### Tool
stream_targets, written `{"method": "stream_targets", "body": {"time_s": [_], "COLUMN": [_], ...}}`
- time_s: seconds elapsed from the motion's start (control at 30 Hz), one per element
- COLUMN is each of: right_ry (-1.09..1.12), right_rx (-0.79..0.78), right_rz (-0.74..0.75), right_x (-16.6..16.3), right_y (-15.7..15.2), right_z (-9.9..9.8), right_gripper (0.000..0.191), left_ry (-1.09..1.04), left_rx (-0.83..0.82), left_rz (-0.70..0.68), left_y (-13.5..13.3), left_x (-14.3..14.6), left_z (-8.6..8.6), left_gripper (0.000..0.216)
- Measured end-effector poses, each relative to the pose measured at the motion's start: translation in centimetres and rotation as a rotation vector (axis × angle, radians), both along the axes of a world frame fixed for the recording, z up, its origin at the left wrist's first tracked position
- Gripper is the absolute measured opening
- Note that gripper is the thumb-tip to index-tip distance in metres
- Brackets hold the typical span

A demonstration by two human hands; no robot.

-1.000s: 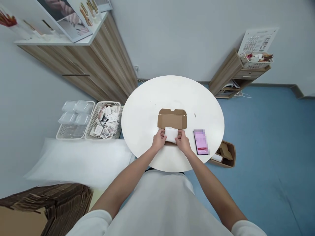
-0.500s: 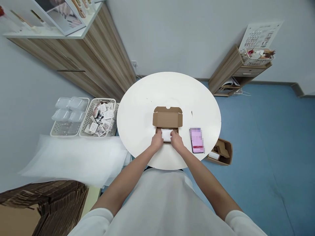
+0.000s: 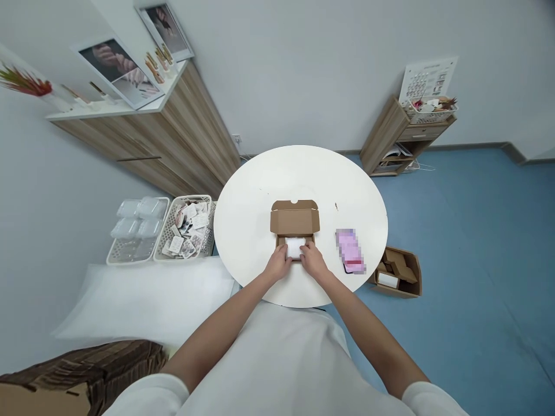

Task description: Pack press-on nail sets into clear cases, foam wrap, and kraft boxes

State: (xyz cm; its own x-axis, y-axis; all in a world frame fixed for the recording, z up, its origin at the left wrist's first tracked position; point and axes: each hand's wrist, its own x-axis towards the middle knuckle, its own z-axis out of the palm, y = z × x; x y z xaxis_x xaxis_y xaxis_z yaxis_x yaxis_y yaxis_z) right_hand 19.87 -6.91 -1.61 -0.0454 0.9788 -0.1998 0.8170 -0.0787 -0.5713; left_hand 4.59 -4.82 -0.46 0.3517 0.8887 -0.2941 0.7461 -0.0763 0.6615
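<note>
The white packet [image 3: 295, 247] lies between your two sets of fingers, inside the open box [image 3: 281, 240]. Its long axis appears to run sideways, from your left hand [image 3: 278, 263] to your right hand [image 3: 313, 260], in line with the box; neither hand is clearly nearer. Your fingers are bent in at opposite ends of the packet, but I cannot tell whether they pinch it or only press against it. Just beyond your fingertips, the lid [image 3: 295, 222] stands open, brown cardboard with rounded corners and a small notch in its far edge. The packet looks soft-edged and matte. Under your hands is a smooth white round table [image 3: 251, 219]; right of your right fingers, well apart, lies a flat phone [image 3: 350, 248].
</note>
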Motion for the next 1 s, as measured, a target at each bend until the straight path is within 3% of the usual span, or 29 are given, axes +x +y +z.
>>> {"method": "stream_targets", "body": {"time_s": [0.1, 0.17, 0.33, 0.43, 0.6, 0.8, 1.0], "right_ry": [0.125, 0.179, 0.428, 0.633, 0.816, 0.830, 0.790], "right_rx": [0.166, 0.180, -0.017, -0.219, -0.373, -0.291, -0.190], "right_rz": [-0.088, -0.202, -0.548, -0.630, -0.512, -0.452, -0.253], "right_x": [1.9, 4.2, 9.7, 10.5, 8.7, 7.1, 7.1], "right_y": [-0.4, 0.2, 4.8, 7.7, 9.6, 9.6, 8.0], "right_z": [0.8, 1.5, 3.3, 3.5, 3.2, 3.6, 4.1], "right_gripper": [0.025, 0.025, 0.044, 0.054, 0.050, 0.031, 0.058], "left_ry": [-0.075, -0.090, -0.165, -0.294, -0.434, -0.534, -0.587], "left_rx": [0.062, 0.071, -0.124, -0.255, -0.450, -0.444, -0.329], "left_rz": [0.011, 0.095, 0.372, 0.385, 0.384, 0.359, 0.258], "left_y": [0.3, 1.5, 7.0, 9.8, 11.3, 11.0, 10.0], "left_x": [-1.6, -2.9, -4.7, -4.2, -2.8, -2.4, -3.0], "left_z": [0.2, 0.5, 1.8, 2.3, 2.0, 1.7, 1.8], "left_gripper": [0.039, 0.039, 0.045, 0.042, 0.042, 0.037, 0.050]}}
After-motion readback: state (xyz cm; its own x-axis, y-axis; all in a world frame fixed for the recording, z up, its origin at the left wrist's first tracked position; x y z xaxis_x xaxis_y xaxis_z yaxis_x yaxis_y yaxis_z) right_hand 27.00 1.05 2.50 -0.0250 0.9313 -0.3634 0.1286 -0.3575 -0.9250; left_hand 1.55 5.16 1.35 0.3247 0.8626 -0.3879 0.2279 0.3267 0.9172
